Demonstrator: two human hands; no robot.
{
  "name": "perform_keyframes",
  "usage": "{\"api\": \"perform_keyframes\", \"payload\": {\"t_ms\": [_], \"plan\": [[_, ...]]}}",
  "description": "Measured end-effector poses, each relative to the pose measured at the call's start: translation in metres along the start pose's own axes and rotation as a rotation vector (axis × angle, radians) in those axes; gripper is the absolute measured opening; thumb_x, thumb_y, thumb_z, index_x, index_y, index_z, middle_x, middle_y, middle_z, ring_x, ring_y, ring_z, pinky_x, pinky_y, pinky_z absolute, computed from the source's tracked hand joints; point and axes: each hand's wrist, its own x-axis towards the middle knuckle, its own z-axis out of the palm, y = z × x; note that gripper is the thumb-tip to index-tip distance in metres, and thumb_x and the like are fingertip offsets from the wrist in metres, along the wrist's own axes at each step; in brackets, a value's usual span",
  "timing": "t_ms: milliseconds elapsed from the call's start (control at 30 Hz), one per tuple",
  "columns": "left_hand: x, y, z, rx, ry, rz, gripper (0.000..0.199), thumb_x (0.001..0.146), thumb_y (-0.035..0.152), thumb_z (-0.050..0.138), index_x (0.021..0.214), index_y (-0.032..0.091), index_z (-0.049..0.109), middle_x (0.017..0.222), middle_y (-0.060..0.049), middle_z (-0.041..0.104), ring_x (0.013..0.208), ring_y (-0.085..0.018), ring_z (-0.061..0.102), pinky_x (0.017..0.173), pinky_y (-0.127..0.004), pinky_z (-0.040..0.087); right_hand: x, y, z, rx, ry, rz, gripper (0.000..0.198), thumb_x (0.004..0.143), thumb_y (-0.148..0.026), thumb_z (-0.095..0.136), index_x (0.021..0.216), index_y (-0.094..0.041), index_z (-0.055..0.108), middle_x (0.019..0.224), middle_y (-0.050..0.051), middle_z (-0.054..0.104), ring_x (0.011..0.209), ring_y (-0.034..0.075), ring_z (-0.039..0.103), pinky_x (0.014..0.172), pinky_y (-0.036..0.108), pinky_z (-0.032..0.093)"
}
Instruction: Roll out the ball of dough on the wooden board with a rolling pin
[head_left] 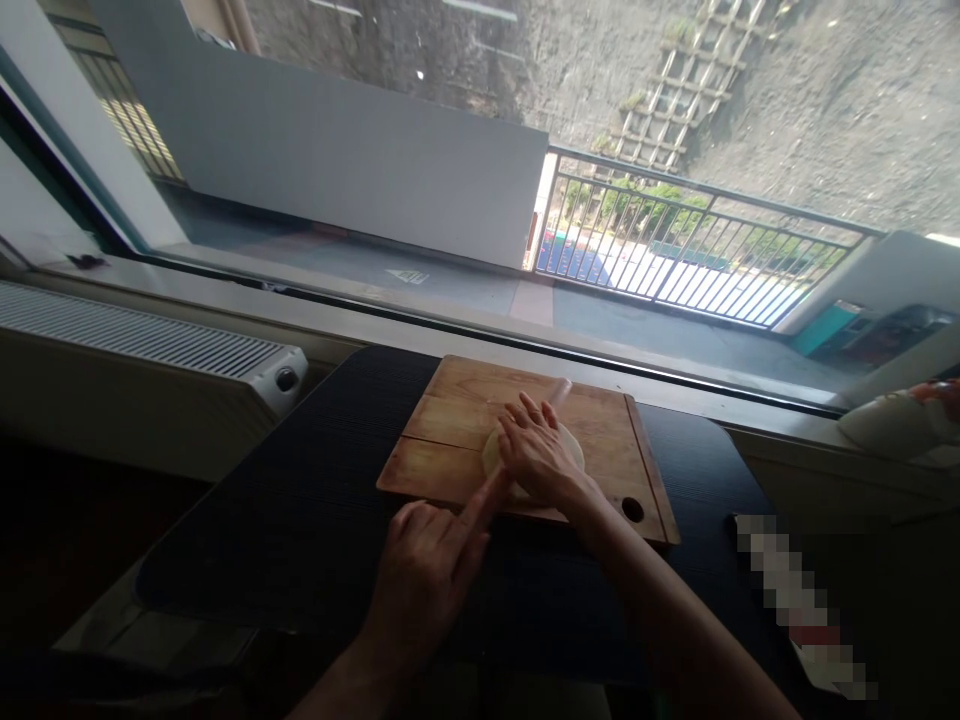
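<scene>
A wooden cutting board [450, 400] lies on the dark table, with a round, flat sheet of dough [571, 450] on it. The far end of a pale rolling pin [560, 391] sticks out beyond my right hand [536, 450]. That hand lies palm down over the pin and dough, fingers stretched and apart, hiding the middle of both. My left hand [431, 560] is in front of the board's near edge, its fingers curled around what looks like the pin's near end, which is in shadow and hard to make out.
The dark table [300, 500] stands against a window sill [360, 330]. A radiator [150, 340] is on the left. A blurred-out item [802, 610] lies at the table's right edge, and a pale pot-like object [892, 420] stands at the far right. A railing [697, 235] shows outside.
</scene>
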Motion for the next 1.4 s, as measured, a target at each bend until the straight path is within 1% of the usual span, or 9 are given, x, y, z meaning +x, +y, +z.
{"api": "perform_keyframes", "payload": {"t_ms": [133,233,367,500,600,767,933,1233,1400], "plan": [[-0.009,0.018,0.014,-0.017,-0.019,0.108,0.048,0.087,0.019,0.048,0.134,0.027,0.042,0.076,-0.003,0.057,0.074,-0.018,0.051,0.079,-0.041,0.039,-0.049,0.019,-0.003,-0.019,0.036,0.049,0.046,0.096,-0.033,0.025,0.138,-0.017,0.037,0.146,0.004,0.033,0.139,0.019,0.012,0.112,0.040,0.011],[-0.009,0.019,0.016,-0.050,-0.032,0.121,0.048,0.087,0.018,0.047,0.134,0.028,0.043,0.076,-0.003,0.058,0.073,-0.018,0.051,0.076,-0.039,0.039,-0.056,0.020,-0.005,-0.041,0.043,0.047,0.046,0.096,-0.033,0.025,0.138,-0.018,0.037,0.147,0.004,0.032,0.139,0.019,0.011,0.112,0.042,0.008],[-0.004,0.001,0.005,-0.099,-0.015,0.039,0.049,0.088,0.024,0.047,0.137,0.020,0.038,0.078,-0.002,0.063,0.073,-0.017,0.054,0.078,-0.039,0.037,-0.017,-0.003,0.001,-0.030,0.029,0.035,0.043,0.095,-0.034,0.027,0.131,-0.018,0.046,0.142,0.006,0.039,0.139,0.021,0.014,0.111,0.044,0.009],[0.000,-0.021,-0.009,-0.023,-0.013,-0.108,0.034,0.090,0.029,0.044,0.120,0.018,0.056,0.076,-0.002,0.064,0.073,-0.018,0.055,0.076,-0.038,0.037,0.032,-0.035,0.008,-0.006,0.036,-0.043,0.040,0.093,-0.032,0.033,0.125,-0.017,0.050,0.139,0.007,0.043,0.137,0.022,0.018,0.110,0.044,0.010],[-0.002,-0.022,-0.013,-0.014,-0.014,-0.127,0.029,0.091,0.029,0.042,0.111,0.020,0.061,0.071,-0.001,0.062,0.072,-0.018,0.055,0.075,-0.037,0.036,0.039,-0.043,0.010,0.013,0.029,-0.048,0.040,0.092,-0.032,0.035,0.125,-0.015,0.050,0.139,0.008,0.044,0.137,0.022,0.019,0.111,0.042,0.011],[-0.004,0.012,0.000,-0.133,-0.004,-0.098,0.032,0.085,0.034,0.052,0.110,0.016,0.056,0.080,-0.004,0.065,0.075,-0.020,0.057,0.079,-0.040,0.037,-0.020,-0.007,0.003,0.050,0.023,0.002,0.041,0.094,-0.030,0.029,0.128,-0.020,0.049,0.142,0.003,0.039,0.139,0.019,0.013,0.112,0.040,0.011],[0.004,0.043,0.011,-0.174,-0.128,-0.110,0.011,0.076,0.029,0.057,0.080,0.019,0.058,0.072,-0.004,0.061,0.072,-0.022,0.054,0.074,-0.041,0.037,-0.073,0.024,-0.005,0.069,0.041,0.089,0.041,0.093,-0.026,0.028,0.131,-0.027,0.045,0.150,-0.001,0.024,0.139,0.016,0.013,0.112,0.039,0.016],[-0.006,0.009,-0.017,-0.131,-0.213,-0.203,0.019,0.082,0.039,0.055,0.077,0.021,0.059,0.069,-0.001,0.060,0.072,-0.022,0.055,0.075,-0.040,0.035,0.004,-0.045,0.012,0.098,0.078,0.029,0.038,0.090,-0.032,0.039,0.124,-0.022,0.053,0.143,0.004,0.038,0.139,0.023,0.012,0.112,0.044,0.006],[-0.009,0.019,-0.017,-0.176,-0.214,-0.242,0.023,0.085,0.041,0.051,0.077,0.020,0.059,0.072,-0.002,0.061,0.073,-0.021,0.055,0.077,-0.041,0.034,-0.011,-0.036,0.012,0.086,0.049,0.034,0.044,0.090,-0.032,0.038,0.129,-0.015,0.049,0.144,0.007,0.037,0.139,0.023,0.010,0.113,0.040,0.007]]}}
